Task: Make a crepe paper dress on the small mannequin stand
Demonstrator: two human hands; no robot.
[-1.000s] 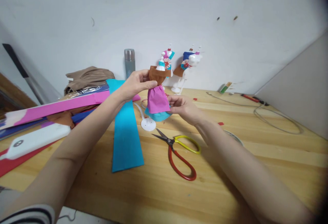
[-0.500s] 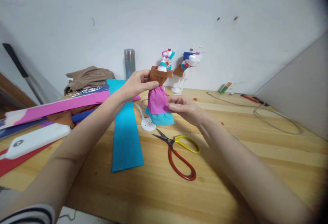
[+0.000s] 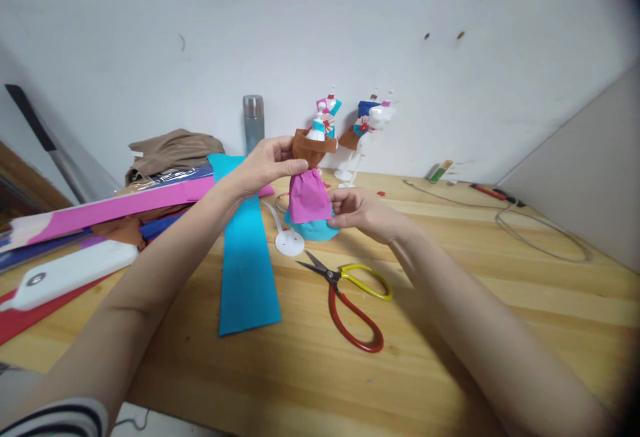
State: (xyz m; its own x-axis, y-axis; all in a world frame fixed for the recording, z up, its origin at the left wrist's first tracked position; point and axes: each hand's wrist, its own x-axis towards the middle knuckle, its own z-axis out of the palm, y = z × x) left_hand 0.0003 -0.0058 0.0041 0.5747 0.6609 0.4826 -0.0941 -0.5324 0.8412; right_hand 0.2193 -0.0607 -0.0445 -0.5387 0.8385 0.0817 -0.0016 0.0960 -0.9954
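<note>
A small white doll mannequin (image 3: 317, 129) is dressed in a brown top (image 3: 309, 149) and a skirt (image 3: 310, 197) with a pink upper layer over a blue lower layer. My left hand (image 3: 273, 160) grips it at the brown top, thumb in front. At the right side of the skirt, my right hand (image 3: 360, 214) pinches the blue hem (image 3: 313, 230) between thumb and fingers. Open-bladed scissors (image 3: 333, 277) with one yellow and one red handle lie below the doll. Left of them stretches a blue strip (image 3: 250, 270) of fabric or paper.
More dressed mannequins (image 3: 370, 117) stand behind on white stands. A white round base (image 3: 289, 242) lies near the scissors. A flask (image 3: 254, 124), a pile of coloured material (image 3: 125, 204) and a white handled object (image 3: 75, 274) are on the left. A cable (image 3: 540, 250) curls at the right.
My right hand has moved slightly down along the skirt to its blue hem. The hem now looks more rounded and spread. My left hand keeps its hold.
</note>
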